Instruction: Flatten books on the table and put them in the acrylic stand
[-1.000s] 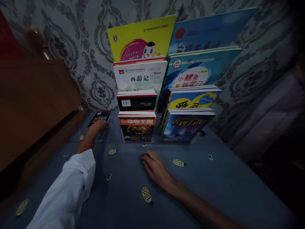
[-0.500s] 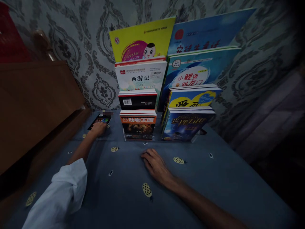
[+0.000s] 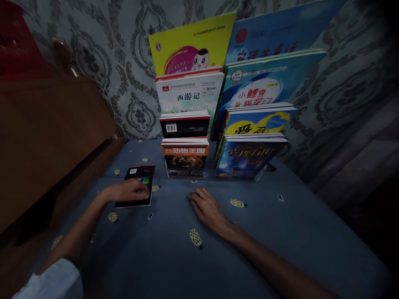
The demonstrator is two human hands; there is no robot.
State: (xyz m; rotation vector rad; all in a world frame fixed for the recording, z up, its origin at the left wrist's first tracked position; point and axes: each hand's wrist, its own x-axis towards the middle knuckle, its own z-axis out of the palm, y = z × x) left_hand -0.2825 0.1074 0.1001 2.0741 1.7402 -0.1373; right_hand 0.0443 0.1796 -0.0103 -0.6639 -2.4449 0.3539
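Observation:
My left hand lies across a thin black book flat on the table at the left. Its fingers are bent down onto the cover, close to the book's right edge. A white barcode label and a coloured picture show beside the hand; the palm hides part of the cover. My right hand rests on the blue tablecloth, holding nothing, its fingers loosely bent. Beyond it stands an orange-topped book with a lion on the cover, at the front of a row.
Several books stand in two rows at the back, including a yellow book, a white book, a teal book and a dark blue book. A brown wooden panel borders the left side. Patterned wallpaper rises behind.
My left hand has brought the black book from the back left nearer to me. My right hand stays on the table. The view has shifted slightly.

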